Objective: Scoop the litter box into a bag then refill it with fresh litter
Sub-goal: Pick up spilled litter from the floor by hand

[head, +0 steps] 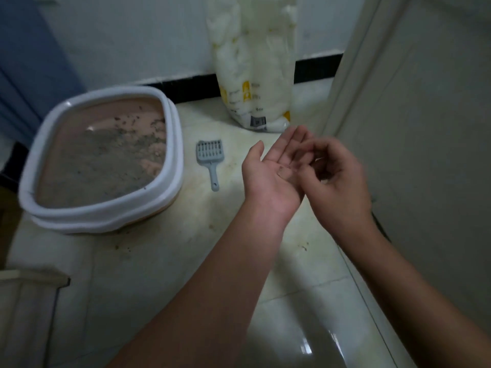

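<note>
A litter box (172, 144) with a white rim and pink inside sits on the floor at the left, holding grey litter that leaves part of the bottom bare. A grey slotted scoop (211, 158) lies flat on the tiles just right of it. A white litter bag (255, 75) with yellow print stands upright against the wall behind. My left hand (271, 171) is held palm up, fingers apart, with dark specks on the palm. My right hand (334, 176) is blurred, its curled fingers touching the left palm. Neither hand holds anything.
Pale glossy floor tiles carry stains and a few stray litter grains (304, 247). A pale door or panel (425, 128) rises at the right. A white bin edge (29, 293) shows at the lower left. A blue surface (26, 62) stands at the far left.
</note>
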A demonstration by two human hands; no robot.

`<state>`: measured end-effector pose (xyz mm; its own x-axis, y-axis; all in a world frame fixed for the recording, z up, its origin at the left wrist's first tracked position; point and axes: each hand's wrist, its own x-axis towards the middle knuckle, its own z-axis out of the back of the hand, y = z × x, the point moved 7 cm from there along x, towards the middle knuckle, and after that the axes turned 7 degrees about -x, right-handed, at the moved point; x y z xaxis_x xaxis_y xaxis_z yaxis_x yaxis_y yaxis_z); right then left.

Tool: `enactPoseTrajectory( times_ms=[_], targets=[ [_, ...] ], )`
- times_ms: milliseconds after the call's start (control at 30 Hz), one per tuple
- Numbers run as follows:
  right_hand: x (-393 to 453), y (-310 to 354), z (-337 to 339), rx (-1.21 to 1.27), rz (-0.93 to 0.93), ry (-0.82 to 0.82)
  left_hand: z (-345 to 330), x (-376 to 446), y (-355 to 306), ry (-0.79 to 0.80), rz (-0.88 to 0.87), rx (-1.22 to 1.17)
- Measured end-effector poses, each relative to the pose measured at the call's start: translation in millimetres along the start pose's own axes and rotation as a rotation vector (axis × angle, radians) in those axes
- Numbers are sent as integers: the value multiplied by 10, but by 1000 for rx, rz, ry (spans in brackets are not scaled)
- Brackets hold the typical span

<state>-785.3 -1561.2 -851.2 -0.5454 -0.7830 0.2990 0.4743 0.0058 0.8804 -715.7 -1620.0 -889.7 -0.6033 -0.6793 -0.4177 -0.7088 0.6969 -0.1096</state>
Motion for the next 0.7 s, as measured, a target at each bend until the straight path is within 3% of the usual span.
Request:
enactPoseTrajectory(
  times_ms=[267, 467, 700],
  targets=[
    [470, 1409, 541, 304, -166, -95, -1341, -804, -347, -1, -72, -28],
    [630, 2826, 946, 629, -348, -180, -2625, -1715, -585, -67, -202, -45],
    [756, 4746, 1326, 842, -514, -272, -4190, -2946, -1035, -132, -337, -40]
  ],
)
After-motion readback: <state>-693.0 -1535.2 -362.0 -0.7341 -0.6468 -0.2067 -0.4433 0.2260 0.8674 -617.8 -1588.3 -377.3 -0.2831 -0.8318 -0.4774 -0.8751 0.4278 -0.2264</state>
